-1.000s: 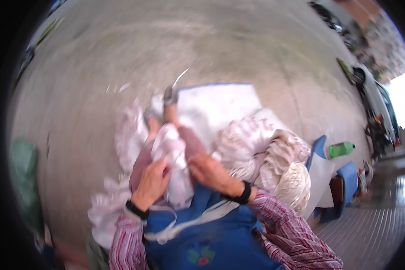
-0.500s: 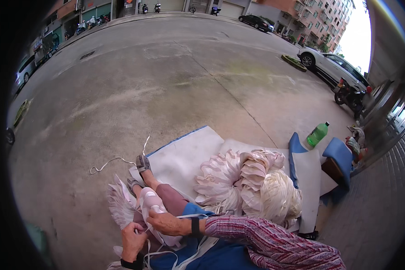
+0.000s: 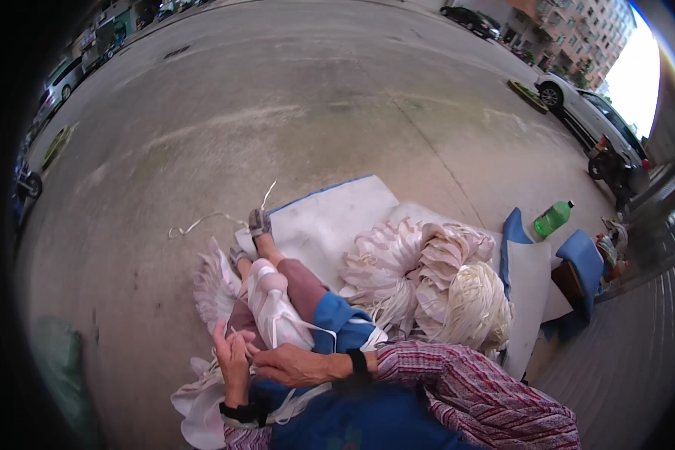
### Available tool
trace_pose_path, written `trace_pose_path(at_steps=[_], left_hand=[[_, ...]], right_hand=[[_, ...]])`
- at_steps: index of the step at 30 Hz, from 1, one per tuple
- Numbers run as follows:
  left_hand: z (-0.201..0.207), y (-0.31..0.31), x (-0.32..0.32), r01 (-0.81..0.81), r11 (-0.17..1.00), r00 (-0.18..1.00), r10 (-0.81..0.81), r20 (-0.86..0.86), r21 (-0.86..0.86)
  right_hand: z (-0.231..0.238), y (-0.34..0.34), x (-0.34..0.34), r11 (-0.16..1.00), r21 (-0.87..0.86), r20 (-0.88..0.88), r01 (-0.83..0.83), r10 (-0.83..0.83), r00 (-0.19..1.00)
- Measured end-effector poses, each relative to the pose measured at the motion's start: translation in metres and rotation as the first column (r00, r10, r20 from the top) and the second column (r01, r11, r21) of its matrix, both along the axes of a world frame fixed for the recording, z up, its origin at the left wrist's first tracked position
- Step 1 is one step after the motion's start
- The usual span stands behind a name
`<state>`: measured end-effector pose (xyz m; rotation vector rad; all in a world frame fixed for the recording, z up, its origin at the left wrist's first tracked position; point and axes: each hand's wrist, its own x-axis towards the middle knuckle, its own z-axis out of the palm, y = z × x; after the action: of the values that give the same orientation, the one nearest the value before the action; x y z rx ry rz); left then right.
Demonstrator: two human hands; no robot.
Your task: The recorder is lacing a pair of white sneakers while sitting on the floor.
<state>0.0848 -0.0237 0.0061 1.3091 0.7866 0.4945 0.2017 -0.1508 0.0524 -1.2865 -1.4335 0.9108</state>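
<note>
My left hand (image 3: 234,358) and my right hand (image 3: 296,365) meet over my lap, fingertips pinched together on a thin white strap that my fingers mostly hide. On my legs just beyond them lies a pale pink and white shaped piece (image 3: 274,304), rounded at its far end, with a narrow strap trailing from it to the right. Similar pale pieces fan out in a stack (image 3: 216,285) left of my legs. More loose pieces (image 3: 199,405) hang by my left wrist.
To the right, big bundles of pale pink pieces (image 3: 386,259) and gathered cream straps (image 3: 478,304) rest on a white sheet (image 3: 330,217). Behind them stand a green bottle (image 3: 553,219) and a blue padded item (image 3: 581,259). A dark green bag (image 3: 60,375) sits at far left.
My left hand has risen to meet my right, its index finger now pointing up. The strap stretched between them no longer shows. The whole view has shifted with my head.
</note>
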Motion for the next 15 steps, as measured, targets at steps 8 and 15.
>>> trace_pose_path(at_steps=[8, 15], left_hand=[[0.031, -0.027, -0.020, -0.107, 0.980, 0.976, 0.136, 0.171, -0.167], [0.053, -0.048, -0.022, -0.068, 0.901, 0.942, 0.200, 0.271, -0.428]], right_hand=[[0.011, -0.014, 0.017, 0.961, -0.047, 0.194, 0.272, -0.259, 0.946], [0.021, -0.013, 0.002, 0.925, -0.329, -0.317, 0.192, -0.300, 0.900]])
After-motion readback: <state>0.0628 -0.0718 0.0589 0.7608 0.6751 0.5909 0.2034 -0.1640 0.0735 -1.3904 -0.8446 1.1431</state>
